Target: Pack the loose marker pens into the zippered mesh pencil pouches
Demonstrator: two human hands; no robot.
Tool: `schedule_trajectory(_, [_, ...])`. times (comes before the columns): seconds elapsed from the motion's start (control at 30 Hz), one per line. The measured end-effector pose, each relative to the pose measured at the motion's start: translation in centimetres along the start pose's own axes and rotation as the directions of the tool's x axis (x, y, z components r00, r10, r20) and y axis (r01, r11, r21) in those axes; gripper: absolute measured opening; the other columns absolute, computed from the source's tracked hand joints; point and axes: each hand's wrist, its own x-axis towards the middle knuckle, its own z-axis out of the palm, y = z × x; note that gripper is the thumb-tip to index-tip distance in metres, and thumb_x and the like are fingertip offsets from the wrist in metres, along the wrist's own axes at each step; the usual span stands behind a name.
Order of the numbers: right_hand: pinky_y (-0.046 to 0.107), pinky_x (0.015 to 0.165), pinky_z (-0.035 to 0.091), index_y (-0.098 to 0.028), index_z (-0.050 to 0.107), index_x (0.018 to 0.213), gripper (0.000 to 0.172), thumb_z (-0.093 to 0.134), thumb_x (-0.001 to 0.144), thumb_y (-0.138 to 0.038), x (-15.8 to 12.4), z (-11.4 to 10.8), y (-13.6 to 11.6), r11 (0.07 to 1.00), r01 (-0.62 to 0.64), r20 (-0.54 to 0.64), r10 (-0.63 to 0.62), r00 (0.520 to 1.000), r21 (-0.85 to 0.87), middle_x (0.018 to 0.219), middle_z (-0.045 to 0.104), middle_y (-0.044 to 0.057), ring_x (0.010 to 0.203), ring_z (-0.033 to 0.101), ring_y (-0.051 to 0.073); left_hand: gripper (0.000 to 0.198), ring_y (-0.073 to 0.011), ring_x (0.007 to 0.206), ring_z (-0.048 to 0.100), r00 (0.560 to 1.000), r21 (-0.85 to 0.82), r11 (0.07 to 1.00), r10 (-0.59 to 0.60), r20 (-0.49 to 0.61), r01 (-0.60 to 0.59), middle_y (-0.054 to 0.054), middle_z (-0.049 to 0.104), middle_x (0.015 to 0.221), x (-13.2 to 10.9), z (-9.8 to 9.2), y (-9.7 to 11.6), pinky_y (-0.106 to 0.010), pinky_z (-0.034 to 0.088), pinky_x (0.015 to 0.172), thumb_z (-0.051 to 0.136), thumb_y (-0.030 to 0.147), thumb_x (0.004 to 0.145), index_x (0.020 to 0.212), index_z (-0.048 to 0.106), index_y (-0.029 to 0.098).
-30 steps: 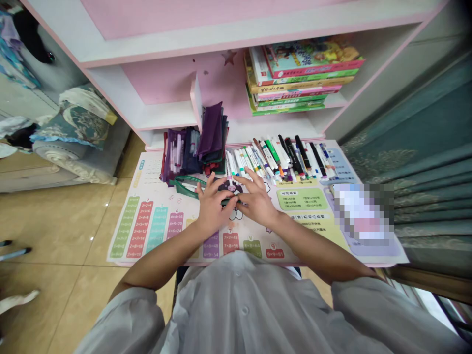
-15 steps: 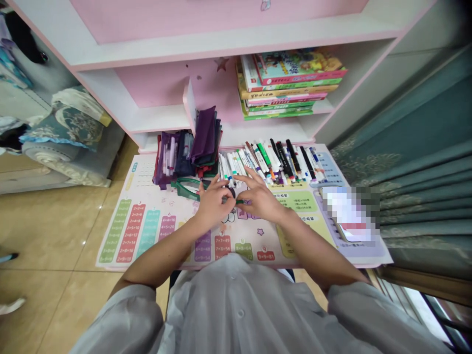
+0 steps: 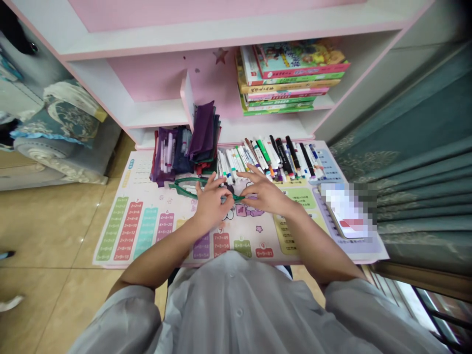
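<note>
My left hand (image 3: 212,204) sits at the middle of a printed times-table mat (image 3: 121,228), closed around a green-edged flat pouch (image 3: 184,187). The pouch's green strip runs out from under those fingers to the right. Its end reaches my right hand (image 3: 266,195), whose fingers are curled and slightly apart. I cannot tell whether that hand grips the strip. Just behind both hands lies a row of several felt-tip markers (image 3: 267,160), and a stack of purple and dark pouches (image 3: 195,142) stands to their left.
Several stacked books (image 3: 291,73) lie on the white-and-pink shelf (image 3: 155,115) above the mat. A pixelated device (image 3: 346,211) lies at the mat's right end. A teal curtain (image 3: 416,172) hangs at right, and a cushioned seat (image 3: 55,142) stands at left beyond the tiled floor.
My right hand has moved to the right, away from my left hand. The green strip now stretches further between them. The whole view has shifted slightly.
</note>
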Motion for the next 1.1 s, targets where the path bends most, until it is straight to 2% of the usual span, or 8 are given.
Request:
schedule_trajectory(0.2, [0.064,0.116,0.028,-0.024,0.075,0.069,0.007,0.074,0.076,-0.021,-0.08,0.27,-0.06,0.999,-0.037,-0.02,0.038,0.999,0.025,0.144,0.054,0.004,0.149,0.022,0.039,0.012,-0.0309,0.145,0.033,1.0,-0.02,1.0,-0.006,0.006,0.006,-0.001,0.059,0.141,0.1,0.1,0.21,-0.068,0.013,0.116,0.062,0.023,0.085,0.075,0.069,0.024])
schedule_trajectory(0.47, [0.063,0.117,0.025,-0.023,0.075,0.069,0.007,0.075,0.076,-0.024,0.2,-0.11,0.4,0.994,-0.089,0.025,0.087,0.996,0.063,0.145,0.053,0.005,0.149,0.022,0.039,0.016,-0.0342,0.147,0.03,1.0,-0.022,0.999,-0.026,0.007,0.026,-0.001,0.057,0.142,0.23,-0.22,0.28,-0.071,0.011,0.116,0.061,0.023,0.085,0.071,0.068,0.023])
schedule_trajectory(0.7, [0.066,0.116,0.025,-0.024,0.075,0.071,0.006,0.074,0.077,-0.025,0.17,-0.18,0.46,0.995,-0.086,0.031,0.085,0.996,0.053,0.145,0.053,0.004,0.149,0.022,0.039,0.013,-0.0327,0.147,0.03,0.999,0.014,1.0,0.004,-0.038,-0.004,-0.001,0.058,0.141,0.2,0.14,-0.28,-0.069,0.01,0.117,0.062,0.023,0.084,0.072,0.069,0.024])
schedule_trajectory(1.1, [0.066,0.115,0.026,-0.024,0.075,0.072,0.006,0.073,0.077,-0.025,0.14,-0.25,0.7,0.995,-0.093,0.052,0.091,0.995,0.033,0.146,0.052,0.005,0.149,0.02,0.04,0.014,-0.0336,0.147,0.03,0.999,0.018,1.0,-0.001,-0.044,0.001,-0.002,0.058,0.141,0.22,0.02,-0.33,-0.071,0.01,0.116,0.063,0.021,0.083,0.07,0.068,0.023])
